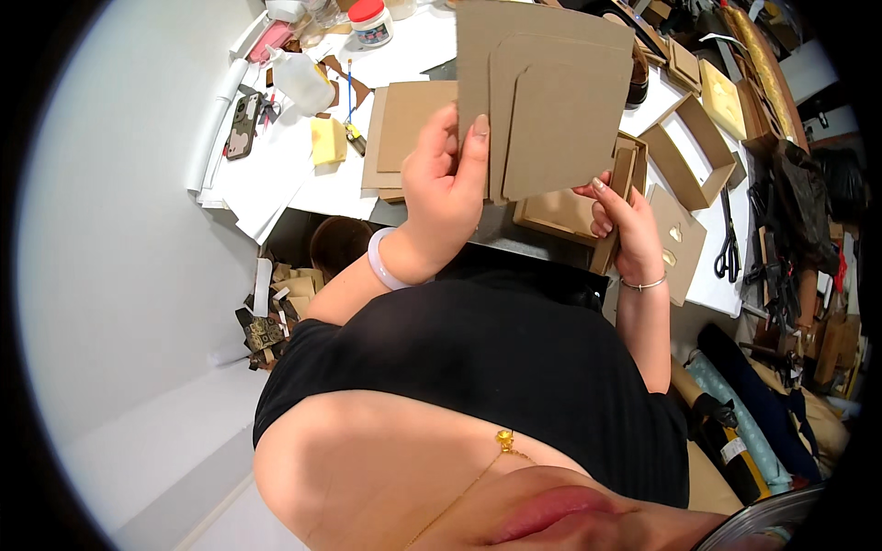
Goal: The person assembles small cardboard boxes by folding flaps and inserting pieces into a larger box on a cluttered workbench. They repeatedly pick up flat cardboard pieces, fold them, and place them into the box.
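Several grey-brown cardboard sheets of different sizes overlap in a loose stack, raised upright above the table edge. My left hand grips their left side, the thumb pressed on the front face. At the lower right corner of the stack, the thumb and fingers of my right hand are pinched together at the cardboard. Just behind that hand is a shallow brown cardboard box, partly hidden by the sheets. More cardboard sheets lie on the table to the left of the raised stack.
On the left of the table are a yellow sponge, a translucent bottle, a phone and a red-lidded jar. To the right are an open cardboard frame and black scissors. Fabric rolls stand at lower right.
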Motion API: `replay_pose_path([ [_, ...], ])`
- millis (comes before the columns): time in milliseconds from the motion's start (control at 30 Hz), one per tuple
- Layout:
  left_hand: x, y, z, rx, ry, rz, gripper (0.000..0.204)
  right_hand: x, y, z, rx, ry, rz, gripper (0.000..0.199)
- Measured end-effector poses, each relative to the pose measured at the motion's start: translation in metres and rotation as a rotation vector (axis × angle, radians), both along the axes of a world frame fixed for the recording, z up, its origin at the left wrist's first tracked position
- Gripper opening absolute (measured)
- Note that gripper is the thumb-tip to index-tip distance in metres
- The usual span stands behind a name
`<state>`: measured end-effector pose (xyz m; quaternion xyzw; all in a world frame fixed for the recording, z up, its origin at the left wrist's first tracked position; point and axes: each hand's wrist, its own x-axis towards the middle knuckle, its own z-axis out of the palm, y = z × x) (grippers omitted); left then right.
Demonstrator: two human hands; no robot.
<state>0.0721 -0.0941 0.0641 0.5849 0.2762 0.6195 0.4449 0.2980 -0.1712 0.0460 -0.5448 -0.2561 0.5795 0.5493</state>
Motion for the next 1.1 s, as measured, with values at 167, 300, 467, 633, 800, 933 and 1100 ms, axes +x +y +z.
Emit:
replay_pose_path([
  [167,-0.008,0.003,-0.004,0.061,-0.036,0.027,0.024,-0.008,0.005,-0.007,-0.037,0.158,0.033,0.018],
  [300,-0.011,0.014,0.009,0.14,-0.078,0.174,0.024,-0.021,0.009,-0.007,-0.017,0.167,-0.013,0.018],
  [467,-0.065,0.053,0.032,0.075,-0.158,0.479,0.021,0.005,-0.001,-0.01,0.112,0.275,-0.237,0.014],
  [633,-0.126,0.077,-0.003,-0.454,-0.155,0.231,0.02,0.044,-0.022,0.008,0.288,0.558,-0.363,0.014],
  [800,-0.108,0.084,-0.104,-0.383,0.376,0.215,0.058,0.052,-0.031,-0.001,0.283,0.491,-0.424,0.017],
  [933,-0.083,0.063,-0.041,0.21,0.935,0.541,0.049,0.049,-0.03,0.008,0.241,0.513,-0.455,0.016],
  [1100,-0.046,0.008,0.098,0.177,0.04,-0.671,0.036,0.061,-0.034,0.006,0.321,0.53,-0.42,0.015],
])
